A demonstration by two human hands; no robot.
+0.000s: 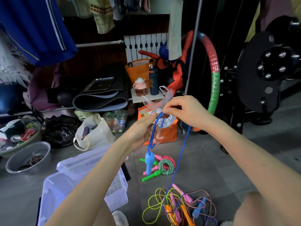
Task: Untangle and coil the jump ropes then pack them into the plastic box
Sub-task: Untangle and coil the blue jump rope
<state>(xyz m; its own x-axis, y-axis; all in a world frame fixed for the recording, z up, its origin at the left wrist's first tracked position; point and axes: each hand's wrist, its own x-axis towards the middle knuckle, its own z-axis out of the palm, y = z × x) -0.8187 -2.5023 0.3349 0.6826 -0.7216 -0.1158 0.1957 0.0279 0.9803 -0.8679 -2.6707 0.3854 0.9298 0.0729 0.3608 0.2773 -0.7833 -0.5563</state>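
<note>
While bottle (153, 82) lettering stays unreadable, both hands (164, 121) pinch blue rope (182, 154).

1 head view, wide-angle, looking forward-down, close above floor (211, 160).

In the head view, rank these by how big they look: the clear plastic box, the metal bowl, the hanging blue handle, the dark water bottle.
1. Clear plastic box, largest by far, though nearest the camera.
2. Metal bowl.
3. Dark water bottle and blue handle: too alike to rank; the handle hangs much nearer the camera.
</note>
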